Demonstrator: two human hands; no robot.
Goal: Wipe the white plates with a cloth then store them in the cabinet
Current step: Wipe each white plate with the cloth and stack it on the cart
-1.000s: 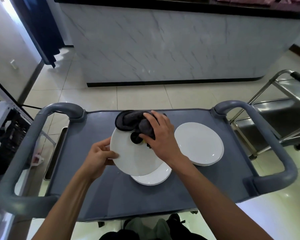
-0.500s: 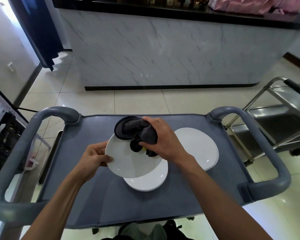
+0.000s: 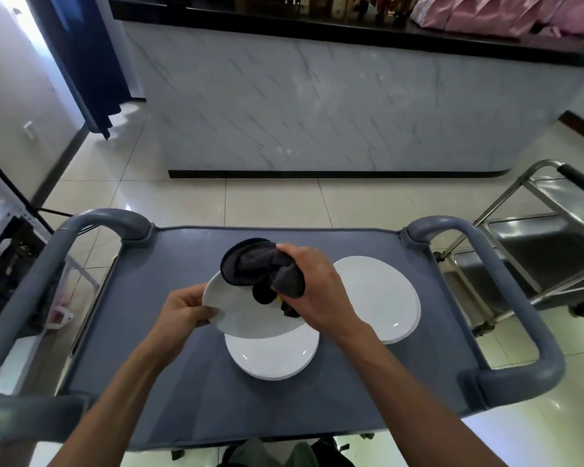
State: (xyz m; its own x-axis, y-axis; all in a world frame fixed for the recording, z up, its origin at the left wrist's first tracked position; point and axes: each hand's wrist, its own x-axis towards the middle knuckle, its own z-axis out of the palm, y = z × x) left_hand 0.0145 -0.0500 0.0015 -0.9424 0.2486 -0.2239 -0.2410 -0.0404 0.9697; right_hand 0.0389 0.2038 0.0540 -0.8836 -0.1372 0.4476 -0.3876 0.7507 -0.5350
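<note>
While the left hand [image 3: 182, 311] pinches the held plate [image 3: 246, 315] at its nine o'clock rim, the right hand's [image 3: 317, 291] fingers curl around the dark cloth [image 3: 260, 267], hiding the plate's two o'clock edge; a lower plate [image 3: 273, 357] lies partly covered on the cart surface [image 3: 182, 382].

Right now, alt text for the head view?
A person's left hand holds a white plate above a grey cart while the right hand rubs it with a dark cloth. A stack of white plates lies beneath it, another plate to its right.
</note>
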